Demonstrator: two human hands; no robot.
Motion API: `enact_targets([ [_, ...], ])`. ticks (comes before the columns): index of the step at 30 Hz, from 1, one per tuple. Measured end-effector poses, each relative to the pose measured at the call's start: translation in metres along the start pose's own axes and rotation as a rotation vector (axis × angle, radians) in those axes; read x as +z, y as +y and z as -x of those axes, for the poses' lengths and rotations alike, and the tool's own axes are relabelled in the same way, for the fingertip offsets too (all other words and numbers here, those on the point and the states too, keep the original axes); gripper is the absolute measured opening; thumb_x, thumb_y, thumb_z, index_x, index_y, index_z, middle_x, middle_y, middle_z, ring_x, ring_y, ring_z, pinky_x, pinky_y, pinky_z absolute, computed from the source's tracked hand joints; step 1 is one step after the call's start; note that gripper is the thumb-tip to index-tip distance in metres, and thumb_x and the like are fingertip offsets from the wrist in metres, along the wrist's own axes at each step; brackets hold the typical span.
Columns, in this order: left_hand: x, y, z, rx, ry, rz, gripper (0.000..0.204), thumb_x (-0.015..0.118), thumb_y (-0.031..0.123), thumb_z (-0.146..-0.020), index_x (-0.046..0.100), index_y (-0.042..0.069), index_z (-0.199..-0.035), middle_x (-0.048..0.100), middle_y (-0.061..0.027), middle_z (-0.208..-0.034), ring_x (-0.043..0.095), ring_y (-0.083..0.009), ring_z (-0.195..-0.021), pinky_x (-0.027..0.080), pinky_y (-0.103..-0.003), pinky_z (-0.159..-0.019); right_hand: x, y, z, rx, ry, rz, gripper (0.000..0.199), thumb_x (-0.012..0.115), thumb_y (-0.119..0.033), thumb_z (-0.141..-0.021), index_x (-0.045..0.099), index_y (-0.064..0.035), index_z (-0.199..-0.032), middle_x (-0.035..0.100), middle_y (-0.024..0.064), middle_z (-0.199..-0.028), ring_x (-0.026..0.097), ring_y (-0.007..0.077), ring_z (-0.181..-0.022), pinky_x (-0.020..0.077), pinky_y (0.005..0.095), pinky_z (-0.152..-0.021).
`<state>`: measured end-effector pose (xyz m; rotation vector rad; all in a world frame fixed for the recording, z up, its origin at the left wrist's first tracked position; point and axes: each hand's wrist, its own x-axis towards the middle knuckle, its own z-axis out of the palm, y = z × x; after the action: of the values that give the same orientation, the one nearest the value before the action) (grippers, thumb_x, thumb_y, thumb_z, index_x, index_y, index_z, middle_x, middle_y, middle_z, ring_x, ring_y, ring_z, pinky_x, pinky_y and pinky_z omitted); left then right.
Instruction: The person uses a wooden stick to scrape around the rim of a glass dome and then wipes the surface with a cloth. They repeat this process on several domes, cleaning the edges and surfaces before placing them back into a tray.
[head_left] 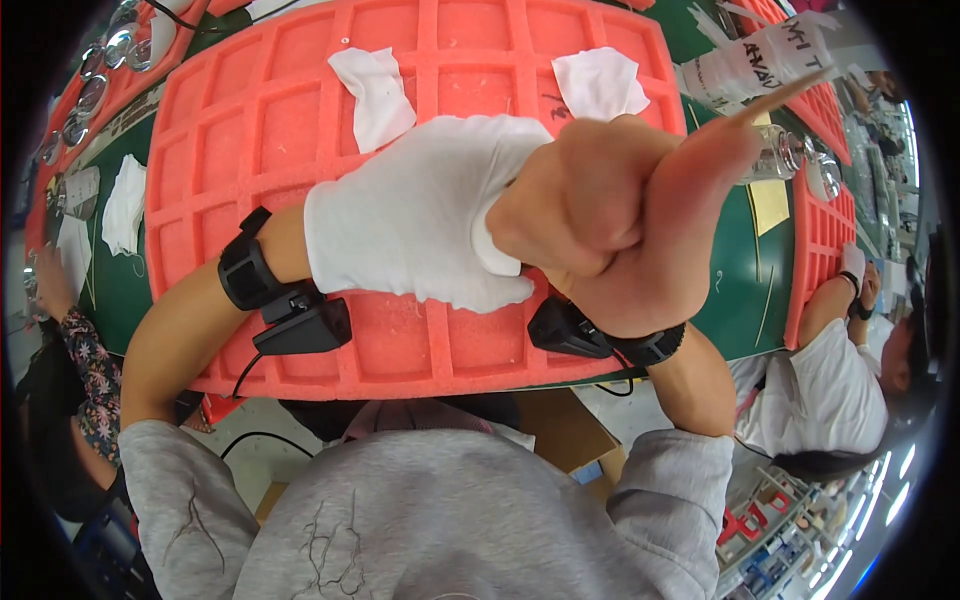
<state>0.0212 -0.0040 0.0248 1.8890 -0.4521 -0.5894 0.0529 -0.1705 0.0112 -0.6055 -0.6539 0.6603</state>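
My left hand point(410, 210), in a white glove, reaches across a red foam tray point(230, 140) with square pockets. Its fingers curl in behind my right hand, and what they hold, if anything, is hidden. My bare right hand point(620, 220) is raised close in front of it, fingers folded tight around a thin wooden stick point(785, 97). The stick's tip points up to the far right. Beyond my hands, two crumpled white cloths point(375, 100) lie on the tray. A black strapped device sits on each of my wrists.
Clear glass pieces point(92, 95) sit in another red tray at the far left. A glass piece point(775, 155) and yellow paper point(768, 205) are on the green table point(735, 300) at right. Another white cloth point(124, 205) lies left. Other people work on both sides.
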Motion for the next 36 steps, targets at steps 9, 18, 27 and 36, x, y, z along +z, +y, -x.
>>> enact_targets([
  [9, 0.007, -0.011, -0.001, 0.172, 0.136, -0.201, 0.037, 0.074, 0.017, -0.067, 0.056, 0.001, -0.094, 0.065, -0.0174, -0.076, 0.067, -0.0318, -0.066, 0.053, -0.039, -0.062, -0.006, -0.011, -0.003, 0.009, 0.039, -0.079, 0.064, 0.02, -0.071, -0.101, 0.03, -0.0157, -0.072, 0.023, -0.0075, -0.05, 0.016, 0.0076, -0.042, 0.0128, 0.0275, -0.041],
  [18, 0.006, -0.02, -0.004, 0.291, 0.148, -0.149, 0.045, 0.078, 0.02, -0.066, 0.06, 0.004, -0.103, 0.066, -0.0136, -0.083, 0.065, -0.036, -0.076, 0.053, -0.041, -0.069, 0.014, 0.011, 0.002, -0.246, 0.074, -0.075, 0.044, 0.049, -0.034, -0.105, 0.047, -0.0031, -0.073, 0.04, -0.0009, -0.059, 0.031, 0.0091, -0.047, 0.0219, 0.0268, -0.045],
  [27, 0.0, -0.006, 0.003, 0.185, 0.075, -0.184, 0.05, 0.08, 0.021, -0.066, 0.06, 0.004, -0.109, 0.066, -0.0154, -0.096, 0.065, -0.0357, -0.089, 0.052, -0.042, -0.077, 0.002, -0.003, -0.004, -0.049, -0.026, -0.209, 0.06, 0.021, -0.06, -0.108, 0.027, -0.0148, -0.07, 0.017, -0.0071, -0.051, 0.012, 0.0096, -0.042, 0.0104, 0.0273, -0.04],
  [36, 0.004, -0.014, 0.007, 0.426, 0.184, -0.445, 0.06, 0.085, 0.024, -0.067, 0.06, 0.007, -0.119, 0.058, -0.0157, -0.124, 0.054, -0.0323, -0.12, 0.048, -0.041, -0.099, -0.014, -0.018, 0.006, -0.115, -0.007, -0.404, 0.057, 0.016, -0.057, -0.109, 0.028, -0.0151, -0.073, 0.017, -0.0064, -0.051, 0.01, 0.0097, -0.044, 0.0101, 0.0281, -0.04],
])
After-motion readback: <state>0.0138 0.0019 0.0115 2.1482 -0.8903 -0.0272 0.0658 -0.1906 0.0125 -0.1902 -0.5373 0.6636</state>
